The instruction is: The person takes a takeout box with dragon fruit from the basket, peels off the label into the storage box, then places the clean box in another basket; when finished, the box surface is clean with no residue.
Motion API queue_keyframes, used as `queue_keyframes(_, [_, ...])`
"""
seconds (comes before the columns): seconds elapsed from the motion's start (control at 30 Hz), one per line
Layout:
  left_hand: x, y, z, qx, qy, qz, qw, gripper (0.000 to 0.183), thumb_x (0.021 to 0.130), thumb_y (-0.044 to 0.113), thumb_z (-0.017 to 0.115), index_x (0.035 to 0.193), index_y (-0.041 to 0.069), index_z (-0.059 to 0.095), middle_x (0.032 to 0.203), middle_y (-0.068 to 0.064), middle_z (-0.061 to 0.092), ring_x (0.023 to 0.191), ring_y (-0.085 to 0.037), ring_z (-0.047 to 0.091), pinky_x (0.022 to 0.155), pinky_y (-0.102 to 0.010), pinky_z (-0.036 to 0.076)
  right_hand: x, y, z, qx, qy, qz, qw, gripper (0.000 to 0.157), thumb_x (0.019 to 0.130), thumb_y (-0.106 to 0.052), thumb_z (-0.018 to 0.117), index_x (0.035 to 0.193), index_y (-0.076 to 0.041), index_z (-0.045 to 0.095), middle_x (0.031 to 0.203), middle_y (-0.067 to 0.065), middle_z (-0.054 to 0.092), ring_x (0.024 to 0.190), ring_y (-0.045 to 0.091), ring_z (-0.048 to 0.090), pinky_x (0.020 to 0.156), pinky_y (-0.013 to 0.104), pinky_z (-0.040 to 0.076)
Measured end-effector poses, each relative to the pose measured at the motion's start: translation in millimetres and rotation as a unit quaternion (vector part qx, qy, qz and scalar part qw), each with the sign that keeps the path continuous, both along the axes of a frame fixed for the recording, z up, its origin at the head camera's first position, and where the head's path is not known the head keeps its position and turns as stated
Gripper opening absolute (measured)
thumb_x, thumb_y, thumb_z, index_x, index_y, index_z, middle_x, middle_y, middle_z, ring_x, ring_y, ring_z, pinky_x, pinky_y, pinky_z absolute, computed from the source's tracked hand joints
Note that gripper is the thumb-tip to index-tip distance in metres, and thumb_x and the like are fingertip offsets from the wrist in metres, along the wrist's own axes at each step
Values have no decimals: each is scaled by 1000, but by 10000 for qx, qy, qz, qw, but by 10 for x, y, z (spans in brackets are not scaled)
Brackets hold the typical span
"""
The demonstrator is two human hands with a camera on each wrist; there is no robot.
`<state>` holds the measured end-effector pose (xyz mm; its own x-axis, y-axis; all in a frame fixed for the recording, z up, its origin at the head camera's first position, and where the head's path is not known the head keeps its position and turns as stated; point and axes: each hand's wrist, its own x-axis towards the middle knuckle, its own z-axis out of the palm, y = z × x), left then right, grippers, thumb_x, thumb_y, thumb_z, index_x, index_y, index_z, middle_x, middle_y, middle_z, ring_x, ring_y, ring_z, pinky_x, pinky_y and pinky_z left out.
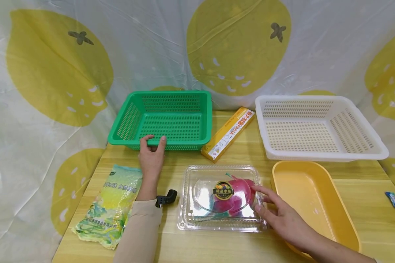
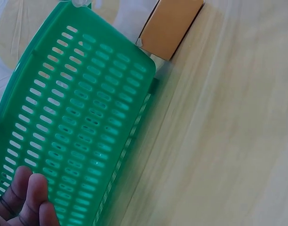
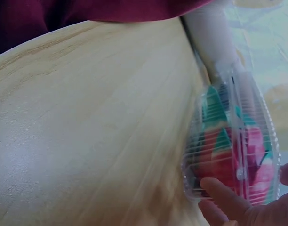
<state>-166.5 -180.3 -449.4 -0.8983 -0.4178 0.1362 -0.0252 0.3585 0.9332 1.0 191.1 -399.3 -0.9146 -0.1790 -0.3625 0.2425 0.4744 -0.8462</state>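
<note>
My left hand (image 1: 151, 159) is at the front rim of a green plastic basket (image 1: 209, 120), gripping it with the thumb and a finger over the edge. In the left wrist view other fingers (image 2: 36, 188) lie outside the slotted wall. My right hand (image 1: 284, 215) rests at the right edge of a clear lidded plastic box (image 1: 191, 223), its fingers spread and touching it. Inside the box is a pink-red fruit with green tips (image 1: 238, 195), and a round label sits on the lid. The right wrist view shows relaxed fingertips (image 3: 217, 188) against the box's end.
A green-yellow printed bag (image 1: 110, 204) lies beside the left forearm. Behind the box stand a yellow pasta carton (image 1: 228, 133) and a white basket (image 1: 316, 156). An orange-yellow tub (image 1: 306, 190) is under the right forearm. A small blue packet (image 1: 394, 200) lies at the far right.
</note>
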Motion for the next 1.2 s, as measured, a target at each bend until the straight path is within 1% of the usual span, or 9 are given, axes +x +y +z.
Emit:
queue_keyframes(0.07, [1,-3,12,-50,-32,-11,10000,68,89,69,64,137,24,51,86,-11,67,73,-42,68,57,-37,49,2,14,24,-60,16,40,10000,56,99,-35,67,150,-36,44,154,33,40,131,48,57,93,50,59])
queue_keyframes(0.27, [32,-55,104,-299,-256,-124,9991,68,91,69,61,142,26,52,91,-15,70,73,-41,70,57,-34,49,-36,65,141,-9,399,185,9990,57,102,-34,64,153,-32,39,159,28,37,129,45,60,93,49,59])
queue_keyframes(0.47, [148,-127,245,-407,-747,-438,9954,73,91,71,58,153,36,41,96,-12,67,80,-42,73,63,-35,51,-142,110,219,312,1247,314,9912,54,104,-32,60,154,-28,40,159,21,38,131,50,56,91,62,56])
queue_keyframes(0.63, [305,-120,422,-522,-1014,-845,9899,72,93,68,57,155,36,38,103,-14,66,88,-42,73,64,-34,52,-264,118,278,558,2077,441,9756,51,103,-21,63,151,-20,46,148,18,44,130,50,53,98,63,51])
queue_keyframes(0.8, [476,-39,629,-729,-1241,-1683,9752,64,98,62,56,151,26,47,115,-18,69,100,-38,68,73,-35,52,-421,95,322,824,2553,582,9616,46,101,-20,66,145,-16,52,144,15,49,130,42,54,103,66,46])
queue_keyframes(0.9, [597,26,723,-833,-1400,-2281,9599,59,101,57,56,149,23,49,125,-14,67,112,-33,63,85,-40,52,-515,74,331,967,2697,673,9557,44,100,-23,68,141,-16,56,144,12,51,130,39,53,106,67,45])
queue_keyframes(1.0, [724,100,767,-857,-1540,-2749,9452,55,101,54,57,148,25,50,136,-10,63,127,-33,58,97,-50,51,-599,50,328,1094,2811,811,9500,42,98,-24,70,138,-16,60,143,11,53,131,39,53,106,67,44])
queue_keyframes(1.1, [835,184,775,-765,-1621,-3004,9368,54,100,53,59,147,27,50,147,-7,56,138,-37,51,105,-59,48,-671,13,324,1158,2788,1000,9481,40,96,-25,72,134,-18,63,142,9,55,131,38,54,105,66,45])
queue_keyframes(1.2, [910,269,741,-582,-1720,-3114,9328,56,100,54,59,148,28,49,157,-4,46,145,-41,43,110,-63,43,-726,-40,325,1206,2727,1192,9470,36,96,-28,73,130,-19,66,141,9,56,128,39,57,103,66,47])
